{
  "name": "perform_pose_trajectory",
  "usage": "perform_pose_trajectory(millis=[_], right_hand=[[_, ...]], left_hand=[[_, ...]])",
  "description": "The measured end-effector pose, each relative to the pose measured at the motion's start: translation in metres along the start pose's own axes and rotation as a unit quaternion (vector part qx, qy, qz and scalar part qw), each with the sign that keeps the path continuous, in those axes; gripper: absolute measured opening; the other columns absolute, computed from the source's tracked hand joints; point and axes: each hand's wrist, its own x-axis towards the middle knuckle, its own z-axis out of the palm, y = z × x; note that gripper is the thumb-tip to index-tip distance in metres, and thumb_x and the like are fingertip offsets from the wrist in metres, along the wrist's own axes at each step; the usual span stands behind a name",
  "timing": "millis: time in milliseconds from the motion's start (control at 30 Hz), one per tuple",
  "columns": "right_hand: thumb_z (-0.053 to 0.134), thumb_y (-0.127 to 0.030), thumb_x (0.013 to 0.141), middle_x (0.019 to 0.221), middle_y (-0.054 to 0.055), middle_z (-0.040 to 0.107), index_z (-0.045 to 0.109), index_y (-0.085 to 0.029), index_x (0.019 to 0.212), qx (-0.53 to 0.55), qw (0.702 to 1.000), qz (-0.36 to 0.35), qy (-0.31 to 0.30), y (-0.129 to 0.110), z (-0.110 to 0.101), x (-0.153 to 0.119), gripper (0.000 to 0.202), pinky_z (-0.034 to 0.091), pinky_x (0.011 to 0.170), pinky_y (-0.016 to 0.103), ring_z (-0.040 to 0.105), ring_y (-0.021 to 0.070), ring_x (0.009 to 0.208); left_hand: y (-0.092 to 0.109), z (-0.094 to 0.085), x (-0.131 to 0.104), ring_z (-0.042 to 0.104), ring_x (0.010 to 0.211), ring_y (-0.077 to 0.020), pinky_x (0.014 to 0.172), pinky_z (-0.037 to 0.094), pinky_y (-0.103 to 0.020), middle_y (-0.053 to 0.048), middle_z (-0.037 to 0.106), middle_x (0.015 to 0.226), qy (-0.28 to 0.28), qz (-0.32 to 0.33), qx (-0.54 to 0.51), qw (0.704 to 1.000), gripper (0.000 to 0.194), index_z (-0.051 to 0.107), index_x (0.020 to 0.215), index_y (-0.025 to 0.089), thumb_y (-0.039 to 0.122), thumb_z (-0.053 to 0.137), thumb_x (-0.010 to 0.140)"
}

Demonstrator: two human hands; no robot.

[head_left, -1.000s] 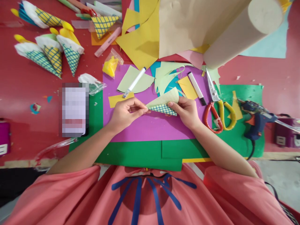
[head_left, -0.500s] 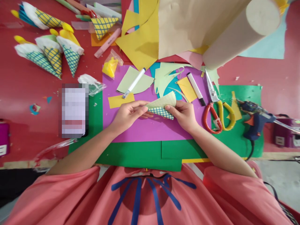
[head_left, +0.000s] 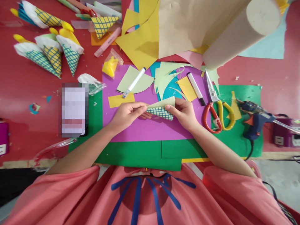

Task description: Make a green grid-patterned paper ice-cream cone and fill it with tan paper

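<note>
In the head view, the left hand (head_left: 126, 115) has its grip closed to a thin pinch, thumb against fingers, on the narrow end of a pale green paper piece with blue crosshatching, rolled into a tapering shape (head_left: 161, 112). The right hand (head_left: 185, 114) is likewise closed on its wider end, thumb on the near side; the fingers behind are partly hidden, so I cannot tell how they lie. The piece is between the hands, over a flat purple paper sheet (head_left: 145, 132); whether it touches the sheet is unclear. Holding both ends probably stops the curled paper from springing open. A white pen with a dark blue end (head_left: 134, 82) lies across a pale green fan-shaped sheet (head_left: 146, 82). The metal scissors with red and yellow handles (head_left: 213, 95) and the dark blue glue gun (head_left: 256, 122) lie to the right, seemingly for easy reach. On the red table (head_left: 14, 67), yellow-and-white-topped crosshatched cones (head_left: 73, 61) sit at upper left, well apart from the hands, perhaps to avoid crushing
</note>
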Motion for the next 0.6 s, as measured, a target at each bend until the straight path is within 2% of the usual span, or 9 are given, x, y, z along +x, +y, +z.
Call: perform_pose_trajectory(millis=[133,267,467,600], right_hand=[[0.070,-0.042,0.079,0.067,-0.001,0.057,0.062,-0.016,0.073,0.023,1.000,0.009,0.005,0.0029,0.0004,0.0009,0.028,0.039,0.055,0.022,0.049,0.0088,0.061],[0.068,-0.042,0.081,0.066,-0.001,0.058,0.063,-0.015,0.073,0.004,1.000,0.011,0.005,0.0031,-0.0004,0.0003,0.028,0.037,0.053,0.022,0.047,0.0083,0.059],[0.065,-0.050,0.081,0.054,-0.005,0.041,0.054,-0.016,0.059,-0.045,0.999,0.020,0.021,0.0025,-0.0016,-0.0006,0.042,0.026,0.049,0.024,0.035,0.0069,0.053],[0.064,-0.055,0.080,0.054,-0.005,0.037,0.050,-0.017,0.056,-0.055,0.998,0.017,0.019,0.0008,-0.0001,-0.0006,0.047,0.026,0.048,0.024,0.033,0.0071,0.053]], left_hand=[[-0.0002,-0.0011,-0.0004,0.074,0.072,-0.0172,0.070,0.062,-0.025,-0.006,0.077,0.085,-0.004,0.005,0.005,1.000,0.034,0.071,0.107,0.016,0.042,0.061,0.088],[-0.0010,-0.0013,-0.0004,0.074,0.074,-0.0166,0.071,0.062,-0.024,-0.006,0.077,0.087,-0.013,0.013,0.010,1.000,0.033,0.071,0.109,0.017,0.041,0.060,0.089],[-0.0014,-0.0016,-0.0004,0.074,0.073,-0.0151,0.068,0.062,-0.021,-0.005,0.076,0.092,-0.001,0.037,0.029,0.999,0.031,0.070,0.109,0.017,0.039,0.058,0.091],[-0.0031,0.0000,-0.0013,0.074,0.075,-0.0148,0.071,0.061,-0.021,-0.004,0.075,0.099,0.004,0.054,0.030,0.998,0.028,0.070,0.106,0.018,0.039,0.059,0.090]])
